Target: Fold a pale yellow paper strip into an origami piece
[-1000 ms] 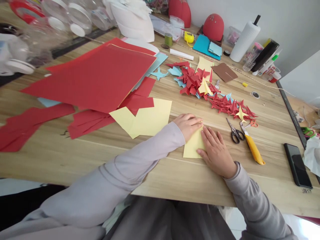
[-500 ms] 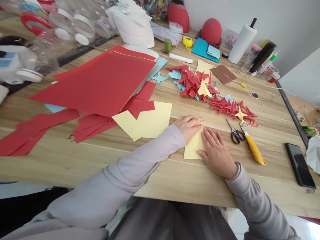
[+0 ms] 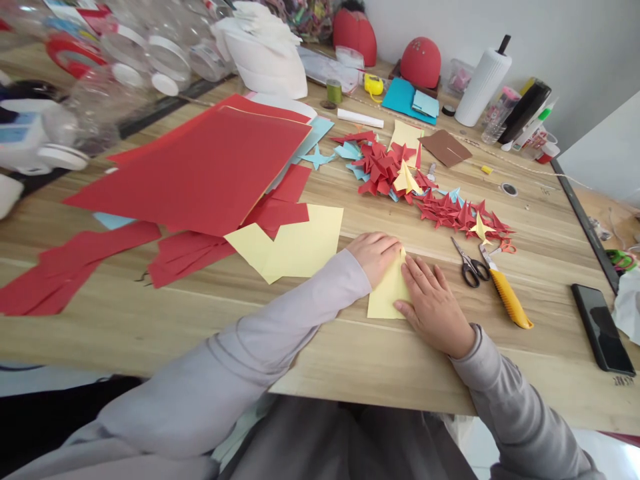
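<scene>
Well, both hands are low on the worktop, on one small yellow paper right in front of me. My left hand has its fingers close together, over the paper's top left side. I think they press there so the top bit lies flat. The thumb is hidden, so I can't tell if I am pinching it. My right hand is open and flat, with the thumb apart from the fingers. It lies on the paper's three o'clock side, I guess so it won't slip or turn.

From the small paper, the big yellow paper is at ten o'clock. The red sheets are farther out that way, maybe to keep their wide shapes out from under my hands. A heap of folded paper sits at twelve o'clock, and pointy red shapes lie between one and two. The black scissors are between two and three, handles toward me, so they look easy to grab. The yellow cutter is at three, with its grip end nearest me too. My phone is far off, just past three.
</scene>
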Motion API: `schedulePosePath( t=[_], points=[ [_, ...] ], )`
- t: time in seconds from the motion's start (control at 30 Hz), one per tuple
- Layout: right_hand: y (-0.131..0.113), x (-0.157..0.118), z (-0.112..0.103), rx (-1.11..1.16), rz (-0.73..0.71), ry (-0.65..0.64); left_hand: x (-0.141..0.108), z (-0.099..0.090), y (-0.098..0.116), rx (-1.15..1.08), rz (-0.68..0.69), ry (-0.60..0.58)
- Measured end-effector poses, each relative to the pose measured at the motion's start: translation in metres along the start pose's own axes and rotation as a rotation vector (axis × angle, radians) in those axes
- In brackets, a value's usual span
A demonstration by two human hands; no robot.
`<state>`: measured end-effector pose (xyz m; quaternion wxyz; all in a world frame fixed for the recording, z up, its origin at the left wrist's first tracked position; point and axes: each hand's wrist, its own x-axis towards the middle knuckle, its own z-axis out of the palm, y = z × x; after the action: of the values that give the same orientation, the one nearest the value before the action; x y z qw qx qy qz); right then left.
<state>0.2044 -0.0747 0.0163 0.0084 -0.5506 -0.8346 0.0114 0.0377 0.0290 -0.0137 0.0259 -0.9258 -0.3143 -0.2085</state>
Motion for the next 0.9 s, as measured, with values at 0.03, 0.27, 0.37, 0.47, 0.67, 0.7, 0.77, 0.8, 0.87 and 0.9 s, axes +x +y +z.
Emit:
schedulePosePath(
  t=[0.03, 0.27, 0.37, 0.47, 0.67, 0.7, 0.77, 0.8, 0.87, 0.9],
  points=[
    [-0.0001, 0.0, 0.0001, -0.001, 0.001, 0.001, 0.0, -0.0004, 0.0003, 0.003, 0.0, -0.008],
    [0.0, -0.0003, 0.001, -0.009, 0.002, 0.003, -0.0001, -0.0002, -0.0003, 0.007, -0.005, -0.034],
    [0.0004, -0.0004, 0.0013, -0.01, -0.002, 0.003, -0.0002, 0.0006, -0.0007, 0.009, -0.001, -0.026],
    [0.0004, -0.0004, 0.0017, -0.01, -0.005, 0.011, -0.0002, 0.0005, -0.0004, 0.017, -0.002, -0.028],
    [-0.0004, 0.0001, 0.0007, -0.016, -0.001, 0.0, 0.0001, -0.0007, 0.0007, 0.039, 0.013, -0.04],
    [-0.0004, 0.0002, 0.0005, -0.016, -0.001, -0.003, 0.0002, -0.0007, 0.0007, 0.036, 0.016, -0.044],
    [-0.0004, 0.0003, 0.0004, -0.016, -0.001, -0.005, 0.0004, -0.0006, 0.0004, 0.032, 0.016, -0.051],
    [-0.0003, 0.0002, 0.0005, -0.015, -0.001, -0.004, 0.0004, -0.0005, 0.0003, 0.03, 0.015, -0.052],
    [-0.0003, 0.0, 0.0008, -0.013, 0.002, 0.0, 0.0006, -0.0003, 0.0001, 0.024, 0.012, -0.052],
    [-0.0004, -0.0002, 0.0009, -0.012, 0.002, 0.002, 0.0007, -0.0003, 0.0001, 0.022, 0.01, -0.05]
  ],
)
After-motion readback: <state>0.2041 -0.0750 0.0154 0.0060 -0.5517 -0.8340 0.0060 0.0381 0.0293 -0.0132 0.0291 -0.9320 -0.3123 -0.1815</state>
